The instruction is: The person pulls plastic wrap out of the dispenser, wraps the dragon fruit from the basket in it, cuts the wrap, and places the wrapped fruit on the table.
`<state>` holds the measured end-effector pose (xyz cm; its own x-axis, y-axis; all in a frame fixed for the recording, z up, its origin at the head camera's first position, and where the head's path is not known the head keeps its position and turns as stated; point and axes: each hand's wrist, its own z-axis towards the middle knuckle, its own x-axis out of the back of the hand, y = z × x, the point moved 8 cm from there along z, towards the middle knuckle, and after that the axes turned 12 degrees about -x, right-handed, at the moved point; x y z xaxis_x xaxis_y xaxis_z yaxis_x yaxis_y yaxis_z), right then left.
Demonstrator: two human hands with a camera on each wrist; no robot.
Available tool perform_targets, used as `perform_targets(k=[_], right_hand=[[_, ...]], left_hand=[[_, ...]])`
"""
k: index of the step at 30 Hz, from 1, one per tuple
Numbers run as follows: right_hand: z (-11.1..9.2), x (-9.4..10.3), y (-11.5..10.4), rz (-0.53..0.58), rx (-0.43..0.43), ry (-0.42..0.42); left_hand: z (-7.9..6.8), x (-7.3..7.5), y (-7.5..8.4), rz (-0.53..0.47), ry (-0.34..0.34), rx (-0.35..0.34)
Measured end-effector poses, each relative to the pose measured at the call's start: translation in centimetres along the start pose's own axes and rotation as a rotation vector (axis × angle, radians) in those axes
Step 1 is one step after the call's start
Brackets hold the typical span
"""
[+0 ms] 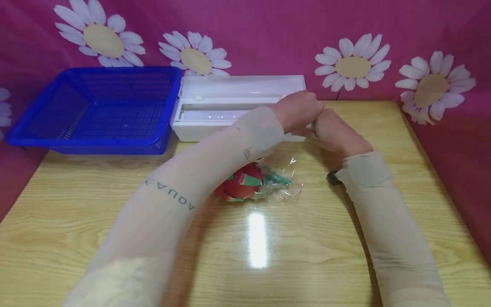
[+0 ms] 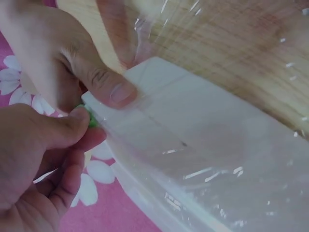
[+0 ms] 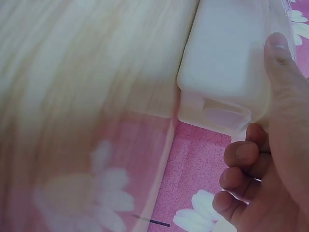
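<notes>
At the right end of a white cling film box (image 1: 215,131), my two hands meet. Between thumb and finger, my left hand (image 1: 300,110) pinches a small green piece (image 2: 91,117) at the box's corner. My right hand (image 1: 334,133) grips that same end, its thumb (image 2: 120,93) on the box face and its other fingers (image 3: 240,153) curled beside the end. The box lid (image 1: 241,85) leans back, with a roll (image 1: 215,115) inside. In front, partly behind my left forearm, a red and green dragon fruit (image 1: 245,181) lies in clear film (image 1: 293,187).
A blue perforated basket (image 1: 166,143) stands left of the box. Behind them hangs a magenta cloth (image 1: 264,38) with white daisies. The wooden table (image 1: 307,256) reaches forward to this cloth.
</notes>
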<state>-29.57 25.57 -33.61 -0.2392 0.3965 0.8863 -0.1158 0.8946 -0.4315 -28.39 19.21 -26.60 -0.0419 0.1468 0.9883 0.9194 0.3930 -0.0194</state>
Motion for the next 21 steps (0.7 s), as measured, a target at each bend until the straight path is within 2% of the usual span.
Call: perform_targets(k=[6,12,16,21], right_hand=[[0.0,0.0,-0.5,-0.093,0.053,0.047],[-0.1,-0.2,-0.8,-0.020,0.080,0.044],[-0.2,-0.4,-1.1,0.001,0.092,0.044],[-0.4,-0.2,-1.1,-0.023,0.071,0.047]], left_hand=[[-1.4,0.4,-0.5,0.023,-0.049,0.050],[-4.0,1.1,-2.0,0.048,0.001,0.132],[-6.0,1.1,-2.9,0.002,0.040,0.148],[-9.0,0.7,-4.3,-0.070,0.073,0.181]])
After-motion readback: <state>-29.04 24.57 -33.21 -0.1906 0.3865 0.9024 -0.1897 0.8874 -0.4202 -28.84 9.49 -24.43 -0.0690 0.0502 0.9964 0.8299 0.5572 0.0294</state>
